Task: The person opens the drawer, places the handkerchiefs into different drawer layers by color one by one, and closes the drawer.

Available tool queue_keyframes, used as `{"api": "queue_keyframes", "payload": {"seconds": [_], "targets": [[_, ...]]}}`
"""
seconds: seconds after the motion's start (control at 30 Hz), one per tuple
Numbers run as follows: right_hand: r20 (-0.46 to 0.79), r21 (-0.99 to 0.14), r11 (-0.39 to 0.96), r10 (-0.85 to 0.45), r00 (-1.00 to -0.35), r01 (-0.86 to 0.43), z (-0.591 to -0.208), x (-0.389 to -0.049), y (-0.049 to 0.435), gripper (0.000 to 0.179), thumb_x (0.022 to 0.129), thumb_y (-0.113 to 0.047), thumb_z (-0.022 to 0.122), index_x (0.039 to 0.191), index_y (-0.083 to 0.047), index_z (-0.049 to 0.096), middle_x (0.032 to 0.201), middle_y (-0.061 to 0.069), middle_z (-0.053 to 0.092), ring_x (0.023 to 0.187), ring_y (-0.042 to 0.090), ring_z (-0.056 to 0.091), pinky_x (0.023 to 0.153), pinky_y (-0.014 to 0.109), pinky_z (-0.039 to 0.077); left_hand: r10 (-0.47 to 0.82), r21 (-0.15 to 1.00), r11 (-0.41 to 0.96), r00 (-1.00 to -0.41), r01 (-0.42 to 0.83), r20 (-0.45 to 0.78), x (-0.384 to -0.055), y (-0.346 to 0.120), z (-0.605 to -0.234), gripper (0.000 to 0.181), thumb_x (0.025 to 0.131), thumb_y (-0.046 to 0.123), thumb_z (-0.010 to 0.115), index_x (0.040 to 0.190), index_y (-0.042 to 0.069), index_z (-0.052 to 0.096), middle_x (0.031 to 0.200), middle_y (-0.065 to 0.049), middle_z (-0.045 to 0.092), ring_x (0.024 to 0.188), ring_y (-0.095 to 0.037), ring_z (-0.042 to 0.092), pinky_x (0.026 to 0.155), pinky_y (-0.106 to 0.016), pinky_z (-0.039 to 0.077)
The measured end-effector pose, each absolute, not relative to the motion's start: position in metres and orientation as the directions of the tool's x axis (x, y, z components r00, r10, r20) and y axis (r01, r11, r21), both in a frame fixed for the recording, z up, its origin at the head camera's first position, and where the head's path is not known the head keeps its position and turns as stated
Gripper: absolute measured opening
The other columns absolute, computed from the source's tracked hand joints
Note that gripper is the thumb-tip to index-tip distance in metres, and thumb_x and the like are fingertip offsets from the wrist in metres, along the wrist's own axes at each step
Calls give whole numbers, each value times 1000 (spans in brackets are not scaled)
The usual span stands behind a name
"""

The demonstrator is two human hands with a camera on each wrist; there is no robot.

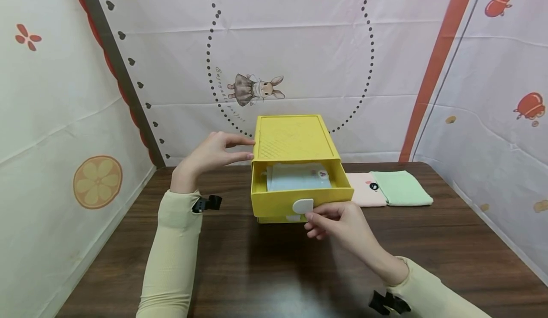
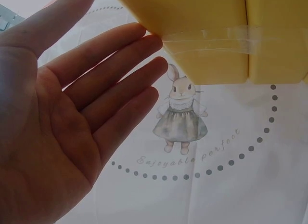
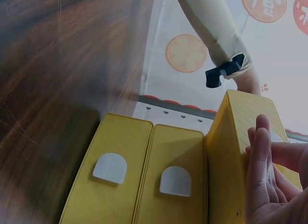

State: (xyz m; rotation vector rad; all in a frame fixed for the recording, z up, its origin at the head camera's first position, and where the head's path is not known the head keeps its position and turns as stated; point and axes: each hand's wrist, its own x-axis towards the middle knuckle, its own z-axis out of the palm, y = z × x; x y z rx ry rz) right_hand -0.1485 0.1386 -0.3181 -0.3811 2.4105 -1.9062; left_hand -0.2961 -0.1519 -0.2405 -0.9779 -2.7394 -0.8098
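Observation:
A yellow drawer cabinet (image 1: 295,137) stands on the table, its top drawer (image 1: 271,204) pulled partway out toward me. Inside the drawer lies a pale blue folded fabric piece (image 1: 293,179) with a small printed motif. My right hand (image 1: 344,220) pinches the white handle (image 1: 302,206) on the drawer front between thumb and fingers. Against the cabinet's left side, near the top, rest the extended fingertips of my left hand (image 1: 214,152). The left wrist view shows that palm open beside the yellow wall. Two lower drawers (image 3: 120,137) with white handles appear closed in the right wrist view.
Right of the cabinet, a pink folded cloth (image 1: 366,196) with a dark round eye lies beside a mint green one (image 1: 402,188). Printed white curtains (image 1: 291,56) enclose the dark wooden table (image 1: 222,261) at the back and sides.

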Motion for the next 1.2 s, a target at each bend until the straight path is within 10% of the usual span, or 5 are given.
{"api": "queue_keyframes", "payload": {"seconds": [1.2], "targets": [[183,-975,109,-86,-979,-192,-326,-193,129,30,76,-24,69,89,3,66,77,16,67,67,25,66,61,37,54,556,448,636,-776,628,299,-297,-153,-243,46,76,55,58,115,30,58,117,10,57,110,-8,51,91,-35,42]]}}
